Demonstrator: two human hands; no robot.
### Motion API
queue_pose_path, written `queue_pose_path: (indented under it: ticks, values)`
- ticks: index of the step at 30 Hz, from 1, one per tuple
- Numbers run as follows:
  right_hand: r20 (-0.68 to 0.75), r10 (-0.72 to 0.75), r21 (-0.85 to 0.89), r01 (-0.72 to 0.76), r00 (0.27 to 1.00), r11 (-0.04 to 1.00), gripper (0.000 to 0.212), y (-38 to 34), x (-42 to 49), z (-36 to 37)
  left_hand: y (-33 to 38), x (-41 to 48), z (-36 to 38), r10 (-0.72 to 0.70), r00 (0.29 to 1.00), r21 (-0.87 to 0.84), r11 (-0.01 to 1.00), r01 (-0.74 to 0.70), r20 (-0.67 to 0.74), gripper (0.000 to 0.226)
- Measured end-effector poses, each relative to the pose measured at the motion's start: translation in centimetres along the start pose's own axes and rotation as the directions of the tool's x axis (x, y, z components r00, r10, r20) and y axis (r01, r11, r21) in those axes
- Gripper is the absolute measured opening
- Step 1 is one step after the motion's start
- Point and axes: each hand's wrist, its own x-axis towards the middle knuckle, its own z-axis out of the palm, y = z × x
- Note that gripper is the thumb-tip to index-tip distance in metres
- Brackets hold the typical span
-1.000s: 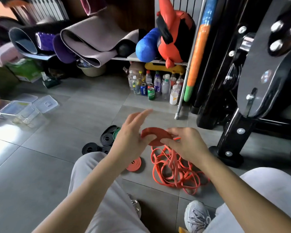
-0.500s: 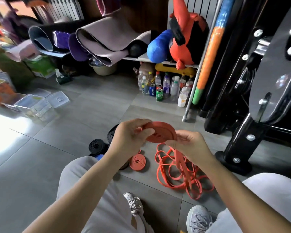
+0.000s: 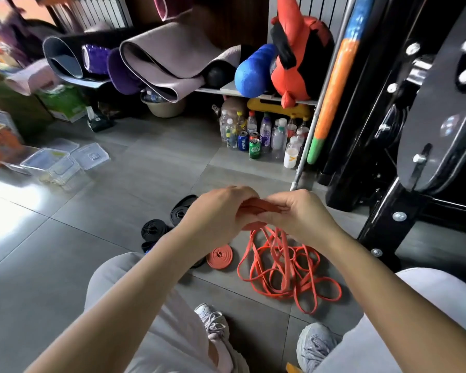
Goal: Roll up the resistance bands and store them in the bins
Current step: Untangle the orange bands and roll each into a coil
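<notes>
My left hand (image 3: 215, 214) and my right hand (image 3: 299, 212) meet in front of me, both closed on a partly rolled orange resistance band (image 3: 258, 207). Its loose tail hangs down into a tangle of orange bands (image 3: 283, 267) on the floor below. A finished orange roll (image 3: 220, 256) lies flat left of the tangle. Black rolled bands (image 3: 155, 230) lie further left, partly hidden by my left forearm. Clear plastic bins (image 3: 53, 165) with lids off stand on the floor at the far left.
Bottles and cans (image 3: 256, 138) crowd the floor under a shelf of rolled yoga mats (image 3: 156, 63). A black gym machine frame (image 3: 388, 211) stands close on the right. My knees and shoes (image 3: 213, 324) fill the bottom of the view.
My hands have closed together over the orange roll, which has turned from face-on to nearly edge-on. The view has shifted, with the bins now further into the frame.
</notes>
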Motion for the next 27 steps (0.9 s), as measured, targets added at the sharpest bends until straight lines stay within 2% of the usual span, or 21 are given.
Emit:
queue_pose_path:
  ticks: [2, 5, 9, 11, 14, 17, 19, 21, 22, 23, 25, 26, 27]
  values:
    - [0.008, 0.018, 0.072, -0.019, 1.000, 0.997, 0.026, -0.1, -0.1, 0.1, 0.1, 0.4, -0.7, -0.020, 0.999, -0.020, 1.000, 0.021, 0.026, 0.024]
    - [0.039, 0.099, 0.243, -0.106, 0.994, 0.964, 0.030, 0.2, -0.5, 0.1, -0.5, 0.5, -0.7, -0.081, 0.997, -0.158, 0.984, 0.077, -0.019, 0.020]
    - [0.044, 0.118, 0.212, -0.125, 0.992, 0.969, 0.024, 1.5, -1.1, 0.0, -1.2, 0.5, 0.4, -0.190, 0.981, -0.396, 0.904, 0.158, -0.041, 0.019]
    - [0.055, 0.127, 0.250, -0.137, 0.990, 0.958, 0.024, 1.8, -1.4, 0.1, -1.4, 0.4, 0.7, -0.269, 0.963, -0.562, 0.799, 0.214, -0.015, 0.020]
    - [0.008, 0.144, 0.432, -0.134, 0.990, 0.892, 0.024, 1.9, -1.5, 0.6, -1.6, 0.1, 1.1, -0.390, 0.919, -0.810, 0.521, 0.268, 0.053, 0.020]
    - [-0.086, 0.191, 0.549, -0.114, 0.978, 0.828, 0.019, 1.8, -1.4, 0.8, -1.5, -0.2, 1.7, -0.418, 0.902, -0.928, 0.283, 0.242, 0.107, 0.018]
    - [-0.102, 0.204, 0.543, -0.118, 0.974, 0.832, 0.017, 2.0, -1.2, 0.6, -1.6, -0.4, 1.9, -0.395, 0.905, -0.942, 0.214, 0.259, 0.159, 0.029]
    - [-0.076, 0.197, 0.505, -0.132, 0.977, 0.853, 0.017, 2.1, -1.2, 0.3, -1.9, -0.5, 1.9, -0.370, 0.907, -0.909, 0.273, 0.314, 0.202, 0.026]
    - [-0.060, 0.193, 0.493, -0.139, 0.979, 0.859, 0.018, 2.1, -1.2, 0.2, -2.0, -0.4, 1.8, -0.379, 0.900, -0.869, 0.345, 0.354, 0.216, 0.023]
    - [-0.044, 0.191, 0.480, -0.147, 0.981, 0.865, 0.019, 2.1, -1.3, 0.1, -2.1, -0.4, 1.6, -0.399, 0.892, -0.801, 0.452, 0.392, 0.211, 0.021]
    - [-0.018, 0.189, 0.380, -0.168, 0.982, 0.909, 0.022, 2.1, -1.4, 0.0, -2.2, -0.3, 1.3, -0.378, 0.917, -0.507, 0.770, 0.388, 0.128, 0.027]
    - [-0.009, 0.177, 0.274, -0.167, 0.984, 0.947, 0.021, 2.0, -1.4, 0.0, -2.0, -0.2, 1.2, -0.299, 0.949, -0.322, 0.893, 0.315, 0.100, 0.036]
    - [0.001, 0.158, 0.144, -0.156, 0.987, 0.977, 0.020, 2.0, -1.4, 0.1, -1.7, -0.2, 1.3, -0.216, 0.971, -0.177, 0.956, 0.232, 0.106, 0.047]
